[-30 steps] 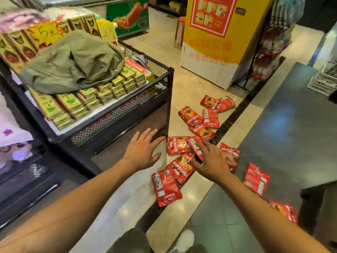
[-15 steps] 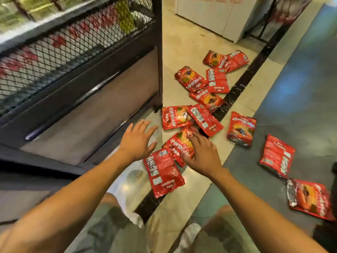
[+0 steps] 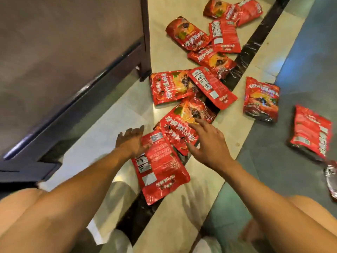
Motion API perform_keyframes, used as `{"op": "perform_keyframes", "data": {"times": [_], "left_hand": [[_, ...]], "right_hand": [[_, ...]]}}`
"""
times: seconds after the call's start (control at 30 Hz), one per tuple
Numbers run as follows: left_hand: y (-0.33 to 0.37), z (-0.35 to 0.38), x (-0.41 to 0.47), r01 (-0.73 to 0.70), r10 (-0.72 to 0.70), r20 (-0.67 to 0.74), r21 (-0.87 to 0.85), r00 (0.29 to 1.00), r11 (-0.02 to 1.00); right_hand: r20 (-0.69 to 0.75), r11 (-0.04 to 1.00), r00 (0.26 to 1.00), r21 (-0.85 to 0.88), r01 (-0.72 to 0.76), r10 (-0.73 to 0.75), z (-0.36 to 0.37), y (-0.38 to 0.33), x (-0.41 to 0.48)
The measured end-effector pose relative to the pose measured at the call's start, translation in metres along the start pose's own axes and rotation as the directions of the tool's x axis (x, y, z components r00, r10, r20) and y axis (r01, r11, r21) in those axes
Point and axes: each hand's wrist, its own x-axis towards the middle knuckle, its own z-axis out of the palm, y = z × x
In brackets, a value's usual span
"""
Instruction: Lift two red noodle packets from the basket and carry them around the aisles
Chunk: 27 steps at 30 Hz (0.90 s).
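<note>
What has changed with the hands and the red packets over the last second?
The view has dropped closer to the floor. The left hand moved from beside the display rack onto the nearest red packet, fingers straight. The right hand drew back from a farther packet onto the crumpled packet above it, fingers spread. Neither grips anything yet. The scattered packets lie as before.

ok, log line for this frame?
left hand open, on back-side-up packet | right hand open, fingers on face-up packet | more red packets scattered on floor
</note>
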Motion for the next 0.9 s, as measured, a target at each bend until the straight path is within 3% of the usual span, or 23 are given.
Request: {"op": "perform_keyframes", "data": {"times": [0.07, 0.17, 0.4, 0.6, 0.77, 0.9], "left_hand": [[-0.001, 0.02, 0.017, 0.016, -0.015, 0.017, -0.043, 1.0, 0.999], [0.003, 0.036, 0.034, 0.048, -0.036, 0.053, -0.252, 0.998, 0.967], [-0.015, 0.065, 0.047, 0.028, -0.043, -0.021, -0.491, 0.999, 0.871], [-0.015, 0.048, 0.032, -0.105, 0.072, -0.086, -0.476, 0.994, 0.873], [-0.014, -0.007, 0.018, -0.165, 0.098, -0.168, -0.456, 0.981, 0.875], [-0.009, -0.065, 0.003, -0.252, 0.143, -0.333, -0.309, 0.932, 0.917]], "right_hand": [[-0.019, 1.0, 1.0, -0.002, -0.005, 0.005, 0.01, 0.007, 0.004], [-0.041, 1.0, 0.999, 0.0, -0.013, 0.013, 0.013, 0.012, 0.002], [-0.051, 0.998, 0.997, 0.037, -0.059, 0.06, 0.007, 0.023, -0.001], [-0.041, 0.987, 0.992, 0.112, -0.114, 0.119, -0.006, 0.03, 0.014], [-0.064, 0.961, 0.987, 0.244, -0.13, 0.15, -0.022, 0.032, 0.026], [0.058, 0.856, 0.963, 0.446, -0.259, 0.261, -0.024, 0.022, 0.033]]}}
